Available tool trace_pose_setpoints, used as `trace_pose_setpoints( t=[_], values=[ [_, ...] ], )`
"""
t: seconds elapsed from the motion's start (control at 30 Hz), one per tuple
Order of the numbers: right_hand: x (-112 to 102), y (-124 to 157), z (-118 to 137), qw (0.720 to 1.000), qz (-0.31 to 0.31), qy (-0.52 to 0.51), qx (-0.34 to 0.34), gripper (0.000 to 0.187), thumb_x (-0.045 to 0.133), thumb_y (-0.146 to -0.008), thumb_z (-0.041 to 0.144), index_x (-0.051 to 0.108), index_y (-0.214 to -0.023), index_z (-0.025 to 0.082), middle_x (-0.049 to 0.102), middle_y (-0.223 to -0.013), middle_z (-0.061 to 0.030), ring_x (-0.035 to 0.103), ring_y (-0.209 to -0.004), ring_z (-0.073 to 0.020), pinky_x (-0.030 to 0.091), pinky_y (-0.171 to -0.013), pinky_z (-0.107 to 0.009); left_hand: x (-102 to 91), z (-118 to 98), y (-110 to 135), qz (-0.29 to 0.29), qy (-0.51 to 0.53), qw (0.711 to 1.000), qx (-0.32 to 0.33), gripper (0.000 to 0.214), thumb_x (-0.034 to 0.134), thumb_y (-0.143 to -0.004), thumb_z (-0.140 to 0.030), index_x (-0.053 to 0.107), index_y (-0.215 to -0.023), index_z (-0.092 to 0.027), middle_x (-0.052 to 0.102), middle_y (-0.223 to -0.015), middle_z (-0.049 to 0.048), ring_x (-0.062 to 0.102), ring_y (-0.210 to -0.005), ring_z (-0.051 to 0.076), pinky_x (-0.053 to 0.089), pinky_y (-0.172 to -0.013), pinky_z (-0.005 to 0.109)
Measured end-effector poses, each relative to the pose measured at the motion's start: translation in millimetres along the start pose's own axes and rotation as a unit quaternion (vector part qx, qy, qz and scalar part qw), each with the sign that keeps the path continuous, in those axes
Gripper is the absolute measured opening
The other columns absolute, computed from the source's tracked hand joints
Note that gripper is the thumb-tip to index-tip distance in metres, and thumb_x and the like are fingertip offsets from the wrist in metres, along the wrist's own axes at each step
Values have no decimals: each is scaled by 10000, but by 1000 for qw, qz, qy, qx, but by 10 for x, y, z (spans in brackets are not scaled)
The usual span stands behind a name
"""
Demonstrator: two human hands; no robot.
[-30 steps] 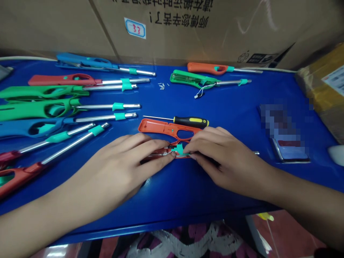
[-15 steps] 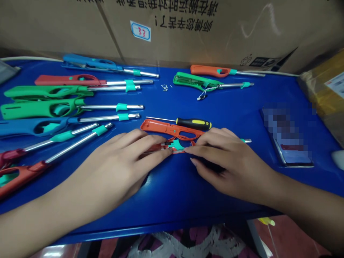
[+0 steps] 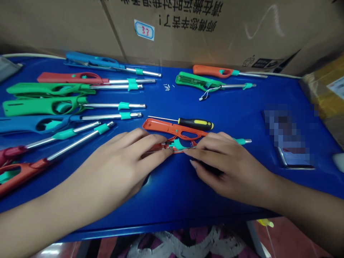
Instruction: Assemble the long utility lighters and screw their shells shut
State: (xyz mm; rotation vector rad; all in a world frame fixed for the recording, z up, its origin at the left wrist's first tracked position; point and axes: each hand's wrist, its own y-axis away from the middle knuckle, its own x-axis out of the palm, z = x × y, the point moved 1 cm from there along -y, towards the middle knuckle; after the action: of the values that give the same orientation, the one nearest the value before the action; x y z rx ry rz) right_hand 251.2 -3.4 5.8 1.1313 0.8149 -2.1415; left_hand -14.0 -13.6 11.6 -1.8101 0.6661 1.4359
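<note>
An orange-red long-nosed lighter [image 3: 178, 152] lies opened low on the table, its teal trigger [image 3: 178, 144] and inner parts exposed. My left hand [image 3: 129, 157] is closed on its handle end, hiding most of that part. Fingers of my right hand [image 3: 223, 161] grip the lighter just right of the trigger; the metal tube shows beyond them, with a teal collar [image 3: 241, 141]. Just behind lies the loose orange half-shell [image 3: 163, 126], touching or nearly touching the right fingers. A black and yellow screwdriver [image 3: 196, 123] rests behind that shell.
Several lighters in blue, red and green [image 3: 43, 106] lie along the left. Farther back are a green opened lighter [image 3: 188, 80] with a white wire and an orange lighter [image 3: 212, 71]. Small screws [image 3: 167, 87] lie mid-table. A phone [image 3: 291, 143] is at right; a cardboard box [image 3: 188, 46] stands behind.
The right hand has shifted slightly along the lighter, showing more of the tube's teal collar. The left hand keeps its hold. The whole view has moved a little.
</note>
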Motion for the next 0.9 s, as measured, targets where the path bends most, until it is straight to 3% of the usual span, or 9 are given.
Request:
trace_pose_setpoints(
  t=[0.73, 0.9],
  values=[
    [2, -15, 24, 1000, -16, 16, -20, 193, 581, -1043, 168, 753, -1125, 137, 751, -958, -70, 668, -883, -213, 445, -771, -394, 12, 10, 11, 2, 20, 1000, -5, 434, 467, -1028, -140, 671, -1400, -229, 706, -1307, 110, 644, -1144, 332, 590, -888, 480],
    [-54, -10, 36, 998, -55, 24, 2, 160, 603, -1015, 141, 761, -1038, 155, 748, -876, -39, 651, -806, -184, 409, -711, -373, 1, 11, 22, 2, 18, 1000, 2, 448, 469, -1022, -101, 629, -1427, -210, 694, -1320, 114, 630, -1136, 335, 588, -875, 495]
  ],
)
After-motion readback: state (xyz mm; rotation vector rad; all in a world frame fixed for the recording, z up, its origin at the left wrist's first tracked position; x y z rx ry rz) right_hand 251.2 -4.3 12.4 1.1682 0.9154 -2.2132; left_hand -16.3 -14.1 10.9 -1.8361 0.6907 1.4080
